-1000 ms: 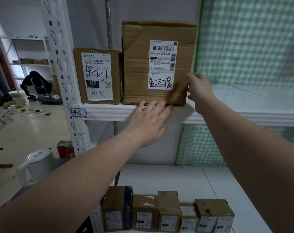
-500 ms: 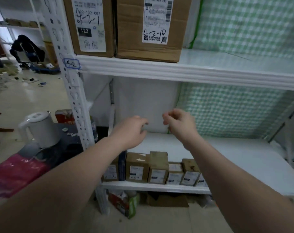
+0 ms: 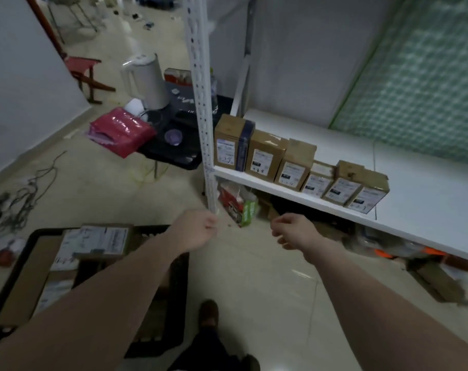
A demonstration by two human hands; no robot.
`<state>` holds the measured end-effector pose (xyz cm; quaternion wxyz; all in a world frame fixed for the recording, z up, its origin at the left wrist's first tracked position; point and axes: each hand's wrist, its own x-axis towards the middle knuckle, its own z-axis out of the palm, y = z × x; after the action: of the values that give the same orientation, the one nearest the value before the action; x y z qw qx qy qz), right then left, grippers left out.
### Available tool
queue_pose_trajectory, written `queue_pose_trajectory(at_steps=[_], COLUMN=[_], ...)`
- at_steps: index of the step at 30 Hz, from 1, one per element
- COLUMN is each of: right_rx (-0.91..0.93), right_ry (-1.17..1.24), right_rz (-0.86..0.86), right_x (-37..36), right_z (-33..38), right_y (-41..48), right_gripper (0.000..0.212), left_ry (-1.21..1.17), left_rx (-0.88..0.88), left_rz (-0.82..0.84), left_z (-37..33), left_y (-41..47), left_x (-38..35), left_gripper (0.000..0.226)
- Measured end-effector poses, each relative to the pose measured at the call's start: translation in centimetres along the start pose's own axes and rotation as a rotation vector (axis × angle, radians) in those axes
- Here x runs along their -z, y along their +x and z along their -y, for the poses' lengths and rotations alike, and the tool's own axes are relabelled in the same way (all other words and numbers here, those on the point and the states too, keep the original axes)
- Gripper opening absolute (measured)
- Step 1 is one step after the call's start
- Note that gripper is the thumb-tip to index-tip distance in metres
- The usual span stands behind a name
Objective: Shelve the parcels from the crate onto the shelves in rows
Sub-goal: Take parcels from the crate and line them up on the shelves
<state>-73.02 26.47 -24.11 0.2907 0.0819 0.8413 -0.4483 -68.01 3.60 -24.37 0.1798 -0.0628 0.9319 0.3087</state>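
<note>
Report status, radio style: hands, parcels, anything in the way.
Empty, loosely curled: left hand, right hand. More parcels in crate. Shelved row at shelf front. Upright post beside left hand.

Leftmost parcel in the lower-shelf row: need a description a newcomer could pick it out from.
Find the low white shelf at right, with a row of brown parcels lined along its front edge. The target parcel stands at the row's left end, right beside the perforated white upright. It alone has a dark blue band running down its right corner; its neighbours are plain brown with white labels.
</note>
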Motion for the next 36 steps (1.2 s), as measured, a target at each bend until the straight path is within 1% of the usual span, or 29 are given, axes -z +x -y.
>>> queue_pose_trajectory(at_steps=[2, 5, 6, 10, 15, 19, 20, 22, 24, 26, 29, 31, 32, 34, 36], right_rx=[-0.021, -0.025, -0.026, -0.058, -0.124, -0.157, -0.145, -0.101, -0.062, -0.057, -0.140, -0.215, -0.240, -0.281, -0.328], right_ry=[-0.008, -0.025, -0.030, -0.087, -0.148, -0.193, -0.209, -0.270, -0.322, -0.325, -0.200, -0.090, -0.077, -0.063, 0.018], right_rz=[0.062, 0.107, 0.116, 0.144, 0.130, 0.133, 0.131, 0.138, 0.167, 0.176, 0.118, 0.044, 0.015, -0.012, -0.016], right_x=[-2.6, -6.2, -7.3, -11.9, -19.6, -28.5, -30.9, -35.0, -38.1, -40.2, -41.7, -42.0, -42.2, -42.4, -42.6], right_z=[-0.7, -1.0, -1.1, -1.6, -1.4, 1.0, 1.9, 3.7, 5.3, 6.2, 6.3, 6.0, 5.8, 5.4, 5.2], right_y=[-0.8, -1.5, -1.7, -2.3, -2.1, -1.9, -1.7, -1.5, -1.5, -1.3, -0.3, 0.4, 0.7, 1.4, 2.1], right_gripper=[0.009, 0.007, 0.007, 0.008, 0.008, 0.008, 0.012, 0.027, 0.038, 0.044, 0.047, 0.050, 0.052, 0.055, 0.056], left_ry=[-0.020, -0.085, -0.106, -0.103, -0.172, -0.193, -0.185, -0.178, -0.168, -0.174, -0.210, -0.209, -0.193, -0.103, 0.023], left_rx=[0.103, 0.266, 0.306, 0.402, 0.401, 0.504, 0.522, 0.541, 0.541, 0.517, 0.480, 0.446, 0.414, 0.308, 0.207], left_rz=[0.014, -0.047, -0.072, -0.112, -0.023, 0.017, 0.018, -0.002, -0.020, -0.027, -0.028, -0.030, -0.032, -0.037, -0.011], left_z=[3.3, 7.9, 9.4, 14.8, 22.3, 30.6, 32.7, 36.2, 38.6, 40.1, 40.8, 40.8, 40.8, 40.5, 39.9], left_y=[-2.1, -4.6, -5.2, -8.0, -11.6, -13.0, -13.1, -13.0, -12.7, -12.1, -10.3, -8.5, -7.6, -5.8, -4.2], left_x=[0.2, 1.1, 1.3, 0.7, 0.5, 3.8, 5.0, 7.1, 8.5, 9.3, 9.8, 9.8, 9.8, 9.5, 9.1], left_gripper=[0.028, 0.011, 0.009, 0.031, 0.025, 0.036, 0.036, 0.035, 0.038, 0.038, 0.045, 0.058, 0.065, 0.083, 0.101])
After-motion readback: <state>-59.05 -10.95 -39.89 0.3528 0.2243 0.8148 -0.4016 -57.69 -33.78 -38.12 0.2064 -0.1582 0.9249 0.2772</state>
